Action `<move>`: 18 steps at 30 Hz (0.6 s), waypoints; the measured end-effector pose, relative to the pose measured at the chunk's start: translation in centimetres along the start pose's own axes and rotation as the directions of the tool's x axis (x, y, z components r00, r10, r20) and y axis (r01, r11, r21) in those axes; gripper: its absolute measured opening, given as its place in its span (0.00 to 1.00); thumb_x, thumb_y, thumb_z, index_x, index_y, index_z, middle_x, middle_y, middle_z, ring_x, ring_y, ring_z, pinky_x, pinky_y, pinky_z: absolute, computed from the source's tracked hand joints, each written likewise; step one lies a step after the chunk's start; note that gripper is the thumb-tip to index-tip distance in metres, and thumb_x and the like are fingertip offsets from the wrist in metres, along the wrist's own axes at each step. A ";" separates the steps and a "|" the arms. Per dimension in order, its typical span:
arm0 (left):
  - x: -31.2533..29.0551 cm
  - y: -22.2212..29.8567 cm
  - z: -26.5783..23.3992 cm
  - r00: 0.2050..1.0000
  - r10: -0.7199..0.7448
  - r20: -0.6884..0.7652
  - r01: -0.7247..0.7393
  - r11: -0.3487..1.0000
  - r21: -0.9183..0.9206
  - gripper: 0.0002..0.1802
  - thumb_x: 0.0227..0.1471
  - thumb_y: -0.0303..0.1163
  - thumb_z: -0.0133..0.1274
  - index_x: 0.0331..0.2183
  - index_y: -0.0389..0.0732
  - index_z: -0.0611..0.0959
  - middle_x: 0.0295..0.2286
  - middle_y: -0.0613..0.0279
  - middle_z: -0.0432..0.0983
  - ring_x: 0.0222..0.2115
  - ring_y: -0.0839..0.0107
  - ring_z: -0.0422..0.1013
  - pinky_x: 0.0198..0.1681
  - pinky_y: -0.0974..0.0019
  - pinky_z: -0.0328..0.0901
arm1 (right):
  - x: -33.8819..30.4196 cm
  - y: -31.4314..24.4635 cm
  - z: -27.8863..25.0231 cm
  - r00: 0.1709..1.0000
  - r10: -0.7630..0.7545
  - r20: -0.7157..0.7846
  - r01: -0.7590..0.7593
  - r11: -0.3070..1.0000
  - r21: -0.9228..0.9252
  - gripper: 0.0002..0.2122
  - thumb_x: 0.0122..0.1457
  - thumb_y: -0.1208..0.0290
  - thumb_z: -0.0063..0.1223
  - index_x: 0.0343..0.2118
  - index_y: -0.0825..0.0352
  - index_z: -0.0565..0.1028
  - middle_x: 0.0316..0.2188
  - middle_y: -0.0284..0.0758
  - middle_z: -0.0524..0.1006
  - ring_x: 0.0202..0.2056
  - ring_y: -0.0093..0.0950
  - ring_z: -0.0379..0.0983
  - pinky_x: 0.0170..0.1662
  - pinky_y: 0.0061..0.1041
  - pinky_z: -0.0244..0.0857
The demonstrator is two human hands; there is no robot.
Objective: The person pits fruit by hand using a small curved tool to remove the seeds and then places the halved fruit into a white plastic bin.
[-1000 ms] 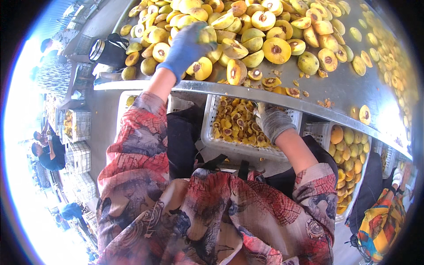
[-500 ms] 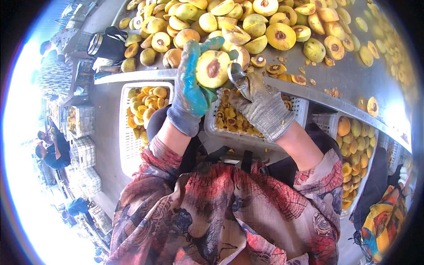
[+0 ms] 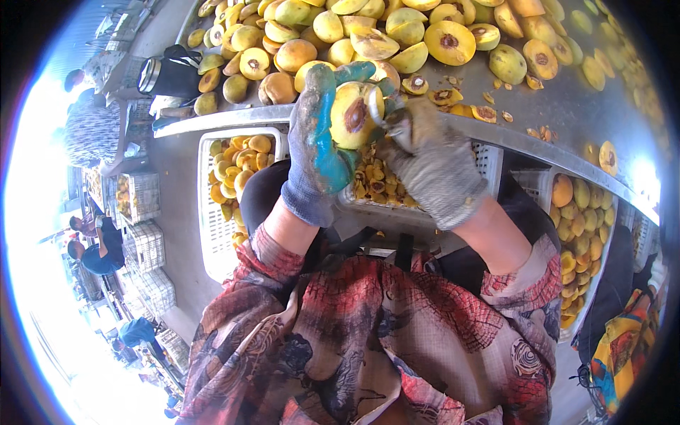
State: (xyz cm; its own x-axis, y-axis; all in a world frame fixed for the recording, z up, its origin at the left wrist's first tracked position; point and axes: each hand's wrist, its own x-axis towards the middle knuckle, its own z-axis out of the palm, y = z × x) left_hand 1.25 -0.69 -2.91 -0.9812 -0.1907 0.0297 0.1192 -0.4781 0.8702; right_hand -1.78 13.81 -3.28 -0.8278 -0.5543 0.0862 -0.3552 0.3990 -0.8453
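Note:
My left hand (image 3: 309,156), in a grey knit glove with a teal coating, is closed around a yellow peach half (image 3: 344,133). The peach's cut face is turned up toward me, with the brown pit in its middle. A curved metal pitting blade (image 3: 376,106) is in my right hand (image 3: 439,166), which wears a worn grey glove and is slightly blurred. The blade's loop lies against the right side of the cut face, close to the pit. Both hands are just in front of the metal table's edge, above a white basket (image 3: 492,166) of brownish-yellow scraps.
Peach halves (image 3: 450,44) are heaped across the metal table (image 3: 563,146), with pits and bits near its edge. White baskets of peaches stand at left (image 3: 205,202) and right (image 3: 604,234). A black bag (image 3: 173,74) sits at the table's left corner. People work beyond, far left.
The blade has moved from the peach's right edge onto its cut face near the pit. The peach half has tilted, and both hands appear slightly farther right.

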 end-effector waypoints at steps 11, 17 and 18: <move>-1.1 -3.1 0.0 0.982 0.186 0.021 -0.158 0.763 0.627 0.20 0.50 0.31 0.48 0.45 0.34 0.68 0.38 0.62 0.69 0.37 0.75 0.66 0.43 0.74 0.61 | 0.7 1.3 -0.8 0.885 -0.422 -0.198 0.361 0.889 -0.282 0.18 0.43 0.77 0.51 0.40 0.68 0.65 0.33 0.43 0.71 0.34 0.40 0.69 0.37 0.33 0.64; 0.1 -1.0 0.3 0.939 0.298 0.171 -0.310 0.522 0.795 0.20 0.52 0.38 0.45 0.42 0.32 0.70 0.36 0.56 0.70 0.37 0.68 0.67 0.42 0.68 0.63 | -0.3 0.7 -0.1 0.933 -0.320 -0.162 0.302 0.945 -0.129 0.14 0.46 0.72 0.50 0.37 0.68 0.67 0.33 0.45 0.70 0.32 0.41 0.69 0.34 0.37 0.63; 0.3 -0.7 0.8 0.993 0.106 -0.055 -0.078 0.926 0.369 0.23 0.52 0.43 0.43 0.41 0.32 0.70 0.37 0.52 0.70 0.39 0.62 0.68 0.44 0.64 0.62 | -0.5 1.1 0.2 0.946 -0.301 -0.123 0.282 0.948 -0.147 0.14 0.47 0.70 0.50 0.37 0.67 0.67 0.32 0.45 0.70 0.31 0.41 0.69 0.34 0.37 0.63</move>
State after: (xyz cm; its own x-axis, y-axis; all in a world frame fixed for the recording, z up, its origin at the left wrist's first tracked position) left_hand 0.69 0.32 -3.11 -0.9533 -0.2871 0.0942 0.1310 -0.1120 0.9850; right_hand -1.69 14.34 -4.36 -0.7297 -0.5540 0.4007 -0.6341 0.3294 -0.6996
